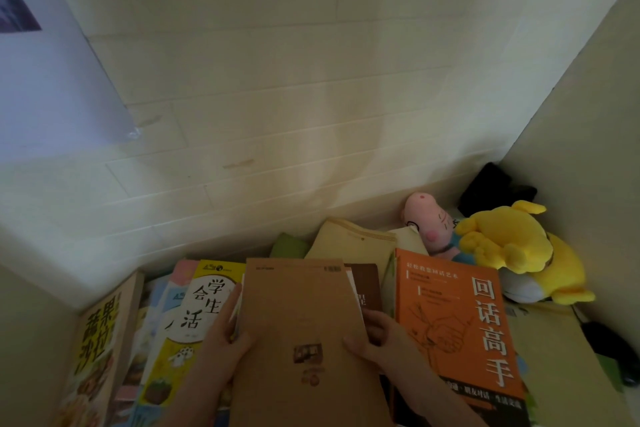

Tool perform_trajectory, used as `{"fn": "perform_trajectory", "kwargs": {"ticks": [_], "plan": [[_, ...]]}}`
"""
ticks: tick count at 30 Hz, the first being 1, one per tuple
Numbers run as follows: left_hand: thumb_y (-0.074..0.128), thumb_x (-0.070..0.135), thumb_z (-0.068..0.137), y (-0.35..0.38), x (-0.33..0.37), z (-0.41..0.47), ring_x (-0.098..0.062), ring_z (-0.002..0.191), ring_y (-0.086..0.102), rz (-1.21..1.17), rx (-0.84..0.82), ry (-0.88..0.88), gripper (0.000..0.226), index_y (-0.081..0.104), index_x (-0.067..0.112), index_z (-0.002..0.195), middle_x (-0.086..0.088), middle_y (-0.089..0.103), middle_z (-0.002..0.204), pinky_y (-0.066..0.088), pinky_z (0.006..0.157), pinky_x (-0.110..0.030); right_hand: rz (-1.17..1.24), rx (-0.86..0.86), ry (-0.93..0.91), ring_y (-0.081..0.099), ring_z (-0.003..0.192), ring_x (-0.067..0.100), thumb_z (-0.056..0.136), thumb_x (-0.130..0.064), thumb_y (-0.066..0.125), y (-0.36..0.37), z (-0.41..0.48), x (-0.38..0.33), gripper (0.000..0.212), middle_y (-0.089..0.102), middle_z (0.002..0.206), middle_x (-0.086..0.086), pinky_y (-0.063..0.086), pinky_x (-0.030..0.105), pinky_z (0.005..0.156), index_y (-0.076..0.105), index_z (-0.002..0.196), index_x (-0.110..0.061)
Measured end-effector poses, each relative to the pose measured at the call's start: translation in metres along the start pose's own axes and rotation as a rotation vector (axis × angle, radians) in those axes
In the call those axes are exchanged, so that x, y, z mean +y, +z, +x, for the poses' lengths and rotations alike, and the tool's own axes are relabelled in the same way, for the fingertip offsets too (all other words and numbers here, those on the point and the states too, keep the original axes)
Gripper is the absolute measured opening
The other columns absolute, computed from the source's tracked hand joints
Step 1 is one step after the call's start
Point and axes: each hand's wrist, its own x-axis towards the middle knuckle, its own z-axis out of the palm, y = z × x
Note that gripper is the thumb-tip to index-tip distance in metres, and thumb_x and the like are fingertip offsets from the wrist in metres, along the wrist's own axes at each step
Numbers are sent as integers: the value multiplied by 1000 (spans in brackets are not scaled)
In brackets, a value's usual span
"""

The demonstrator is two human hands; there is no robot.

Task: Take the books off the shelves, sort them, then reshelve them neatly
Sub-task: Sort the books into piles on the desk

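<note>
the left hand (225,333) and right hand (379,336) grip the brown book (301,315) by its side edges, likely light, stiff and smooth.

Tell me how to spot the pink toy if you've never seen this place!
Look to the far right corner where the pale wall meets the side panel. Two soft toys lie there behind the orange book. The pink plush is the smaller left one, beside the bigger yellow plush.
</note>
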Motion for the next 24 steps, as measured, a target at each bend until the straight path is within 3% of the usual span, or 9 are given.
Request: {"fn": "perform_trajectory", "kwargs": {"ticks": [2, 4, 8, 12, 15, 16, 19, 21, 24], "plan": [[53, 14, 95, -6, -2, 3, -29, 123, 50, -92, 8, -57, 48, 43, 34, 138, -7, 46, 142, 43, 100, -48, 39, 14, -3, 70, 94, 21, 66, -28, 78, 1, 4, 0, 64, 70, 109, 6, 56, 32, 75, 54, 124, -18], [49, 8, 95, -12, 1, 5, -25, 120, 52, -85, -1, -50, 47, 45, 27, 138, -5, 47, 140, 40, 103, -47, 38, 11, -2, 69, 95, 24, 69, -27, 74, 3, 8, 1, 58, 69, 111, 8, 54, 34, 76, 54, 123, -18], [45, 7, 98, -21, 4, 8, -11, 129, 41, 85, 23, 102, 47, 38, 34, 135, 12, 34, 144, 39, 104, -32, -61, 94, -126, 68, 95, 22, 86, -1, 65, -3, 7, -12, 33, 68, 111, 6, 55, 37, 77, 54, 114, -15], [40, -5, 96, -29, -4, 16, 20, 87, 54, 92, -7, 65, 51, 34, 28, 134, 24, 40, 123, 50, 68, -6, 12, 57, -280, 71, 80, 26, 75, -10, 80, -15, -10, -53, 34, 72, 96, 12, 58, 40, 67, 56, 99, -11], [39, -9, 95, -36, -10, 24, 0, 100, 53, 56, -57, -2, 54, 34, 27, 136, 16, 41, 126, 53, 70, -17, 51, 46, -504, 67, 82, 33, 39, -45, 94, -22, -13, -74, 76, 67, 90, 21, 56, 37, 67, 55, 90, -3], [39, -7, 95, -38, -10, 27, -5, 101, 52, 33, -54, -15, 52, 35, 26, 135, 13, 43, 125, 53, 73, -23, 68, 20, -580, 67, 87, 34, 41, -44, 93, -21, -10, -78, 73, 67, 91, 22, 56, 36, 70, 56, 85, 0], [44, 9, 94, -41, -10, 36, -16, 92, 56, -55, 4, -123, 41, 44, 10, 135, -8, 57, 121, 47, 84, -38, 179, -261, -627, 63, 109, 35, 71, -13, 79, -2, 5, -76, 12, 71, 103, 21, 54, 33, 88, 68, 70, -8], [49, 21, 93, -43, -9, 39, -34, 100, 55, -111, 22, -201, 47, 43, -1, 135, -19, 53, 129, 42, 95, -46, 149, -368, -475, 63, 112, 24, 73, -17, 78, 9, 18, -61, 11, 72, 107, 9, 52, 28, 91, 73, 64, -13], [66, 45, 83, -51, -18, 30, -40, 123, 47, -92, -98, -145, 76, 37, 5, 141, -18, 46, 138, 41, 98, -44, -59, -415, -323, 66, 101, 7, 70, -24, 74, 10, 32, -22, 16, 74, 101, -7, 46, 19, 91, 72, 56, -17]]}}
